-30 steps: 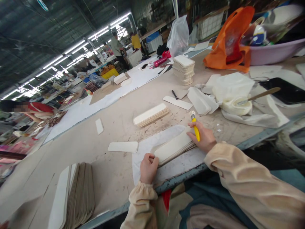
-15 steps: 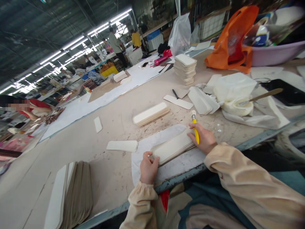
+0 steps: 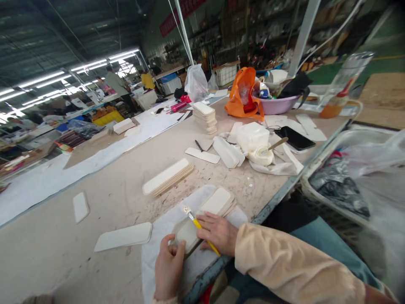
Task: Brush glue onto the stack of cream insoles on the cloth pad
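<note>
A stack of white round-ended strips (image 3: pixel 217 201) lies on a white sheet (image 3: pixel 151 257) near the table's front edge. My left hand (image 3: pixel 169 266) grips the near end of the stack, thumb and fingers curled around the corner. Across the middle of the stack lies my right hand (image 3: pixel 218 232), its fingers over the top strip. It also holds a yellow-handled brush (image 3: pixel 196 223), whose bristles carry a whitish paste and point left, over the stack. A loose strip (image 3: pixel 124 236) is left of the sheet, and another stack of strips (image 3: pixel 167 176) sits behind it.
Behind to the right are a bag of white paste (image 3: pixel 255 137) with a wooden stick (image 3: pixel 278 143), a black phone (image 3: pixel 295 138) and a taller strip stack (image 3: pixel 205 118). An orange bag (image 3: pixel 242 95) leans by a purple basin (image 3: pixel 278 104). A basket (image 3: pixel 305 179) stands beyond the table edge.
The view has swung right. My right hand has slid from the far end of the stack to its middle, with the brush now tipped leftward. My left hand stays at the near end.
</note>
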`<state>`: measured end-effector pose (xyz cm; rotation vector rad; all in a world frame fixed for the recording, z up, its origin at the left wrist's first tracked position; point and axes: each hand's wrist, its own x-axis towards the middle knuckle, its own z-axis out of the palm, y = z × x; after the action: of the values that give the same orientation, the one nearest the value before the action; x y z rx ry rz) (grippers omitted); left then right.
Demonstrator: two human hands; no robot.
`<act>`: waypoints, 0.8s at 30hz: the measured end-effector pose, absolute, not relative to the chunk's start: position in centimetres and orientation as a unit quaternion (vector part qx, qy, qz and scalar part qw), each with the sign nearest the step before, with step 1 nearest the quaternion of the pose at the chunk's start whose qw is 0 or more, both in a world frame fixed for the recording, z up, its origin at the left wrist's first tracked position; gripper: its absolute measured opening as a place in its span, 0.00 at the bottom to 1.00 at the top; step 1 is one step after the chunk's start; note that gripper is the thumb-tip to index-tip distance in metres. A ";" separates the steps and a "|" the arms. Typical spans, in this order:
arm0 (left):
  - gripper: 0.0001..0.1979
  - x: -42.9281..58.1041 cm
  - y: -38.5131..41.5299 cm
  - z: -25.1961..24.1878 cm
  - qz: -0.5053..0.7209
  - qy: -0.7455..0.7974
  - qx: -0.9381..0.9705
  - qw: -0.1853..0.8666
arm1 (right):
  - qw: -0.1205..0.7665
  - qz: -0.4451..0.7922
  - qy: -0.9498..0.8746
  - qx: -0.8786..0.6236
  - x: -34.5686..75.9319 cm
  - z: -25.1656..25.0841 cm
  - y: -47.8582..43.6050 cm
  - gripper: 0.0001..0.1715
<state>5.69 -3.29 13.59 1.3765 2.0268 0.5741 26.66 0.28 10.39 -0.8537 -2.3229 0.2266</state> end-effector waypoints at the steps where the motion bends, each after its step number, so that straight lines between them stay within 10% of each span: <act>1: 0.21 5.7 -3.3 13.6 0.212 0.768 0.521 0.306 | 0.321 0.089 -0.884 -0.329 26.9 10.2 0.3 0.18; 24: 0.16 6.2 -2.8 14.1 0.253 0.755 0.534 0.285 | 0.402 0.138 -0.689 -0.588 34.9 9.4 4.4 0.14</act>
<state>6.24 -2.85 14.10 1.4285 2.0184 0.6755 34.90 4.38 9.39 -1.4859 -1.7408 0.3487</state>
